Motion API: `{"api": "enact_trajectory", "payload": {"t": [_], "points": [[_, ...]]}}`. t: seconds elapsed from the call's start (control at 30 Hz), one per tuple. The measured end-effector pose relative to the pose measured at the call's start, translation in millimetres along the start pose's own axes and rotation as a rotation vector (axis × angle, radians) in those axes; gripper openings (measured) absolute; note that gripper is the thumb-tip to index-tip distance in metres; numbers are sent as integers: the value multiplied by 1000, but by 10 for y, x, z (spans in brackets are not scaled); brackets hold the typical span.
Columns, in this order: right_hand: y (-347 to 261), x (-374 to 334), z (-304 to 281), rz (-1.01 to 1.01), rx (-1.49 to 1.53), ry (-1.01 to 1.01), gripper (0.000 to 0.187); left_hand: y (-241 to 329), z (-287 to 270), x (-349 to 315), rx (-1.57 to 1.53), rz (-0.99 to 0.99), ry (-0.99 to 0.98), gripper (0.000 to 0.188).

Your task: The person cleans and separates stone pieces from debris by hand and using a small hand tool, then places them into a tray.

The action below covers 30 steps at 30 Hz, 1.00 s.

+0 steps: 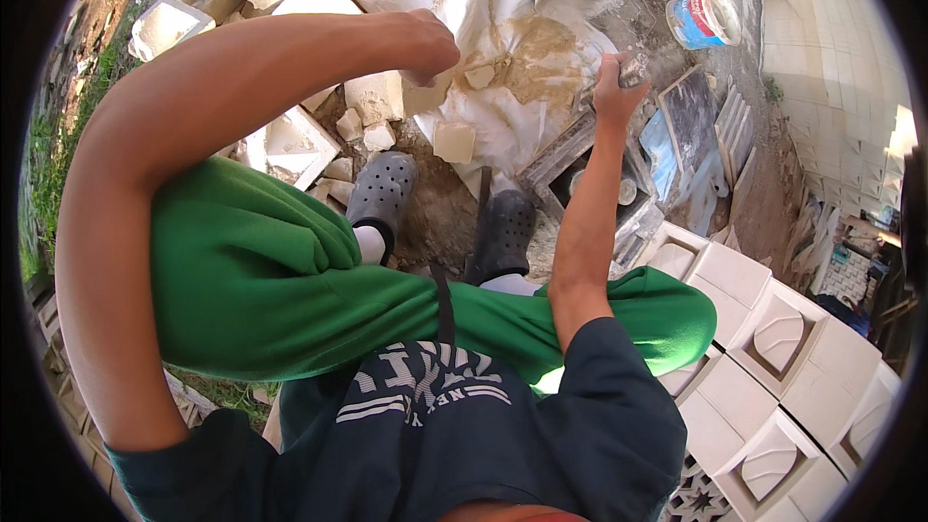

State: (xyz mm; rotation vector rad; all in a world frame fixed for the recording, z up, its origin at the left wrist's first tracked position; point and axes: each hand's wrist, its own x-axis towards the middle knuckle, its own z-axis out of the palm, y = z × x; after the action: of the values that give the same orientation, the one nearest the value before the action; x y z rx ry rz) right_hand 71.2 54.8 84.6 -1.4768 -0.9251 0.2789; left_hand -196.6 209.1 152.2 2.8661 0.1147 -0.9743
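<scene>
My left hand [425, 46] is curled closed above broken cream blocks at the edge of a white sack [536, 121]. Its fingers face away, so anything in them is hidden. On the other side of the sack, my right hand [616, 97] is closed round a small, rough, greyish thing [634, 70] whose kind I cannot make out. Wet-looking tan material [541, 48] lies spread on the sack between my hands. A cream chunk [453, 142] rests on the sack's near edge. Below my right hand stands a dark wooden frame [561, 157].
A blue, red and white bucket [703, 18] stands at the far right. Dusty boards [691, 121] lean near it. Stacked cream blocks with recessed faces [776, 333] line the near right. Hollow block pieces [295, 145] lie at left, and my grey clogs [383, 195] stand between.
</scene>
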Motion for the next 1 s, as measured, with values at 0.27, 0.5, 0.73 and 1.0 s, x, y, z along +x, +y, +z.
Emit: {"api": "enact_trajectory", "payload": {"t": [0.27,0.5,0.73,1.0], "points": [[-403,-74,188,77,396,100,10,45,-63,-90,-5,-24,23,28],[-429,-149,387,68,525,87,17,41,-51,-102,7,-38,11,30],[-750,-151,546,41,445,57,22,46,3,-139,0,-58,-15,32],[-1211,64,579,44,575,19,23,-8,29,-189,-34,-53,-30,30]]}}
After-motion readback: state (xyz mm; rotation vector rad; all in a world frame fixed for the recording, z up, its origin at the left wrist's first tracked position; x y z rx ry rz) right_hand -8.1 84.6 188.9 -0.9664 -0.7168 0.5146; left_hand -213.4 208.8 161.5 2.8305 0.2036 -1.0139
